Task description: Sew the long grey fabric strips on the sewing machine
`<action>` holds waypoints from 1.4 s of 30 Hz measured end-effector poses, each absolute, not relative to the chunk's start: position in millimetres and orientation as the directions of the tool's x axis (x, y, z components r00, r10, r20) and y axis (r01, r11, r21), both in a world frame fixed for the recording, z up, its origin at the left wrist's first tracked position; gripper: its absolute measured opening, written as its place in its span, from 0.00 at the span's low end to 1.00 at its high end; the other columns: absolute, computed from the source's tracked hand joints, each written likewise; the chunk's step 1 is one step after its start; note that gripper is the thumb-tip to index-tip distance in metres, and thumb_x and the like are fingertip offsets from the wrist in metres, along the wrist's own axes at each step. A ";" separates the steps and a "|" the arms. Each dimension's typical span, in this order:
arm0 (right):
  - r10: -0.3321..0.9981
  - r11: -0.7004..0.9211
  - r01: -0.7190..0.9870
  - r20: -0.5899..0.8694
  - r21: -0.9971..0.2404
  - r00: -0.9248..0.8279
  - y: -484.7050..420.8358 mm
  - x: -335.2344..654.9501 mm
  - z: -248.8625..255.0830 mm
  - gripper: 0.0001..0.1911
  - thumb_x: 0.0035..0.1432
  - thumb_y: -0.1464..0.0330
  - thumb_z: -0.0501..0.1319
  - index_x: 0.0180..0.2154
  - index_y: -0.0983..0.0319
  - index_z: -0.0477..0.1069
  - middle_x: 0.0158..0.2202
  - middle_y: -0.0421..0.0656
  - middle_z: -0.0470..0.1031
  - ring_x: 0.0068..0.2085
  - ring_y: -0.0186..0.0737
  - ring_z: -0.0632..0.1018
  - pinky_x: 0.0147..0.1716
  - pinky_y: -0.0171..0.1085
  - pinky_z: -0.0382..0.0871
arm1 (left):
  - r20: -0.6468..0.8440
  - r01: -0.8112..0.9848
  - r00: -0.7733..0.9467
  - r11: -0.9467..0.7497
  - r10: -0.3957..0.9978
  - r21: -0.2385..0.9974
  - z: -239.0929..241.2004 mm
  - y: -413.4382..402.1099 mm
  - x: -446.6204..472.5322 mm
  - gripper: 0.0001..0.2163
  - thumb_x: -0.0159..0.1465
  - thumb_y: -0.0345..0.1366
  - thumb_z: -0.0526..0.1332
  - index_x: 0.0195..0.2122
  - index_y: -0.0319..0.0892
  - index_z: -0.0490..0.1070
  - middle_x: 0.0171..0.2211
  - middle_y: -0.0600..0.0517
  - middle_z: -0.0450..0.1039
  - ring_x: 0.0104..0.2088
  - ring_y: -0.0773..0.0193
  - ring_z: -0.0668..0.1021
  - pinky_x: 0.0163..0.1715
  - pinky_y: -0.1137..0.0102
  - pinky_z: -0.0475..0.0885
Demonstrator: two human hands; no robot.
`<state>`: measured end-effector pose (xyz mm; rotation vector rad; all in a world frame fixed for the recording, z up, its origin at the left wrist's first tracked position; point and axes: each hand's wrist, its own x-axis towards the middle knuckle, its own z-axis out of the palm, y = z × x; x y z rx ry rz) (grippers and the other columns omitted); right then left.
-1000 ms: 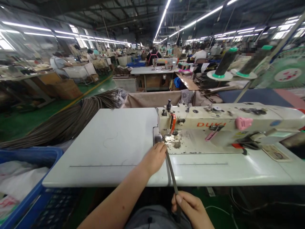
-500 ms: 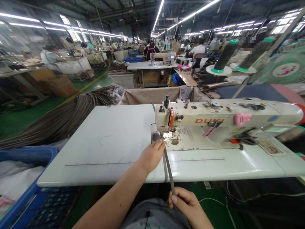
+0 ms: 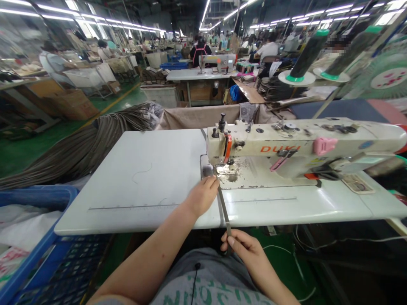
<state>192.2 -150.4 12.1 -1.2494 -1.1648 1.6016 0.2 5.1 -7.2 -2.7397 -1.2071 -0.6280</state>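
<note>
The right hand is now closer to the desk's front edge, and the span between the hands looks slightly shorter, suggesting that the narrow, flat, dark-grey, fabric-like strip is feeding forward. Its thumb and fingers pinch the strip just below that edge. The left hand has its fingers together over the strip at the metal plate; whether they grip or only press, I cannot tell. Beyond stands the off-white metal sewing machine on the pale, glossy desk.

Right fingers pinched, left perhaps bent
</note>
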 end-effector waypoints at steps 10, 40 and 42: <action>0.930 -0.257 -0.026 -0.240 -0.966 -0.277 -152.8 193.8 21.4 0.20 0.64 0.52 0.66 0.31 0.61 0.81 0.30 0.43 0.79 0.35 0.43 0.76 0.40 0.39 0.69 | 0.385 0.706 0.613 -0.697 0.690 0.125 -8.4 6.7 -0.7 0.10 0.73 0.30 0.53 0.52 0.39 0.69 0.53 0.42 0.74 0.61 0.54 0.75 0.66 0.58 0.70; 0.943 -0.203 0.020 -0.201 -0.979 -0.267 -153.3 193.6 15.6 0.23 0.66 0.51 0.63 0.28 0.61 0.80 0.28 0.43 0.76 0.33 0.43 0.75 0.38 0.40 0.67 | 0.386 0.750 0.559 -0.646 0.734 0.141 -9.3 8.8 4.7 0.12 0.71 0.28 0.56 0.55 0.39 0.67 0.59 0.42 0.72 0.62 0.54 0.74 0.66 0.58 0.69; 0.940 -0.198 0.020 -0.196 -0.980 -0.280 -152.6 194.4 15.3 0.24 0.66 0.51 0.63 0.27 0.61 0.80 0.28 0.43 0.75 0.32 0.43 0.74 0.38 0.40 0.67 | 0.388 0.753 0.559 -0.644 0.733 0.132 -9.9 8.8 4.6 0.13 0.71 0.28 0.57 0.56 0.39 0.67 0.59 0.42 0.72 0.62 0.54 0.74 0.66 0.58 0.69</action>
